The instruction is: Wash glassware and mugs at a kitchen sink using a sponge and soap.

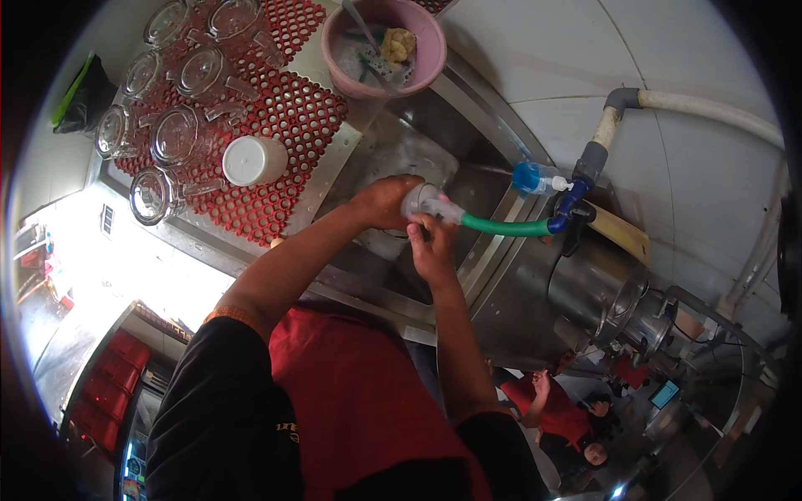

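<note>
My left hand is wrapped around a clear vessel, held above the metal sink. My right hand is right beside it, the thumb and a bent finger at the vessel's lower edge; its other fingers are partly hidden. A green hose runs from a blue tap and ends at a cloudy clear piece between the hands. Whether that piece belongs to the hose or to the vessel is hard to tell. Water and foam show in the sink below.
Several upturned glass mugs and a white cup stand on a red perforated mat. A pink tub holds suds and a sponge. Beyond a blue-liquid bottle are metal pots. A person is farther off.
</note>
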Available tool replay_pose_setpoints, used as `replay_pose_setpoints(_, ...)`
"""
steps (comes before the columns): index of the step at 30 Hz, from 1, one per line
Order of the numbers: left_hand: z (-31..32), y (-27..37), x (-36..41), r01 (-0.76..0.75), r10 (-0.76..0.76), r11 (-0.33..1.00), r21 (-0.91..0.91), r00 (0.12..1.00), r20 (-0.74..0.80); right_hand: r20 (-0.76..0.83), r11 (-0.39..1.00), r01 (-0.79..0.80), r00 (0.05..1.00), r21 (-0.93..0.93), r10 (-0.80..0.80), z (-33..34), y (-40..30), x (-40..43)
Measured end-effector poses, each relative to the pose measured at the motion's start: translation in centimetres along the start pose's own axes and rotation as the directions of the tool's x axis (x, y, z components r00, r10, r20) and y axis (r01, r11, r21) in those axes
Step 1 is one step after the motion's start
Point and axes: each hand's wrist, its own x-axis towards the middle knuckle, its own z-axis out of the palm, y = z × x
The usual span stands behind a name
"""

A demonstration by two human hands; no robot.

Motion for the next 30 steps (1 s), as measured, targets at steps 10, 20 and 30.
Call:
replay_pose_setpoints(10, -0.5, 0.2, 0.3, 0.036, -0.036, 0.999, -0.009, 0.999, 0.010, -0.224, 0.988, -0.125, 0.964, 0.091, 0.143, 0.4, 3.2, 0.2)
replay_pose_setpoints(20, 4.0, -5.2, 0.9, 0.659, -0.564, 0.346, -0.668, 0.715, 0.413, 0.203, -0.271, -0.016, 0.705, 0.962, 0.680, 2.8, 4.5, 6.3)
replay_pose_setpoints(30, 6.3, -7.5, 3.7, 0.320, -0.392, -0.213, -0.923, 0.838, 0.380, 0.268, -0.591, -0.088, 0.937, 0.802, 0.225, 3.0, 3.6, 6.8)
